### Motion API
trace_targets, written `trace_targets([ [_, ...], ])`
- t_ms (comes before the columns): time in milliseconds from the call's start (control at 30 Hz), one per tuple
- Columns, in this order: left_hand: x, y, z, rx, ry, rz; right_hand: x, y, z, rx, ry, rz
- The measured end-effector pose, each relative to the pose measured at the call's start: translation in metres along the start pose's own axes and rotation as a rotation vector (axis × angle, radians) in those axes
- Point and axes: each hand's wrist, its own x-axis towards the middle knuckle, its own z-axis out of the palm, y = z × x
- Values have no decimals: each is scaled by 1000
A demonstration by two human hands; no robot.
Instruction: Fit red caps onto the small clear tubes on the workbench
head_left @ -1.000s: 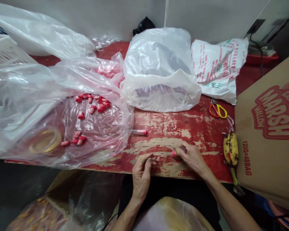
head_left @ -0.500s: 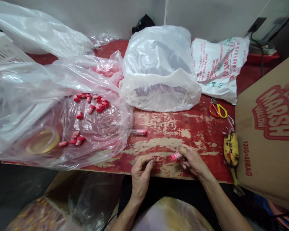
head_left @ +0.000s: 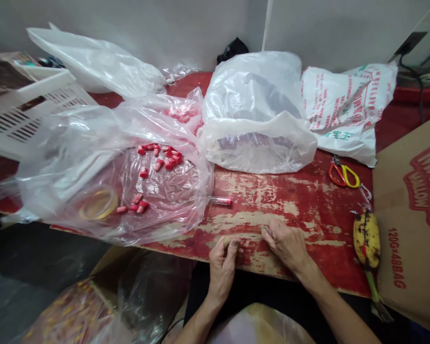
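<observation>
My left hand point(head_left: 222, 267) is held low at the table's front edge, its thumb pressed against curled fingers. To its right, my right hand point(head_left: 287, 247) hovers close to the worn tabletop with fingers bent together in a pinch. What either hand grips, if anything, is hidden. A small clear tube with a red end point(head_left: 221, 200) lies beyond my left hand, beside the mouth of a clear plastic bag point(head_left: 165, 222). Several short red-and-pink caps point(head_left: 170, 161) rest on that bag in loose clusters.
A roll of tape point(head_left: 97, 204) shows through the bag at left, near a white basket point(head_left: 32, 114). A white bag point(head_left: 252, 91) and a printed sack point(head_left: 349, 107) stand behind. Scissors point(head_left: 344, 175), a spotted banana point(head_left: 366, 239) and a carton point(head_left: 397, 248) are at right.
The view has shifted left. My right hand has turned and its fingers have closed in; the red-and-pink piece it held is out of sight. My left fingers have curled tighter.
</observation>
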Motion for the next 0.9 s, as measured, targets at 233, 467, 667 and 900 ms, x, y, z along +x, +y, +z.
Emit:
trace_targets([
  [233,0,3,1,2,-1,8,-1,7,10,0,78,93],
  [467,0,0,-2,1,-6,-10,2,8,2,1076,2,661],
  [667,1,-4,-3,-62,-16,-67,0,7,9,1598,-88,909],
  [900,4,-2,0,-72,7,-49,1,5,-2,1368,-72,774],
])
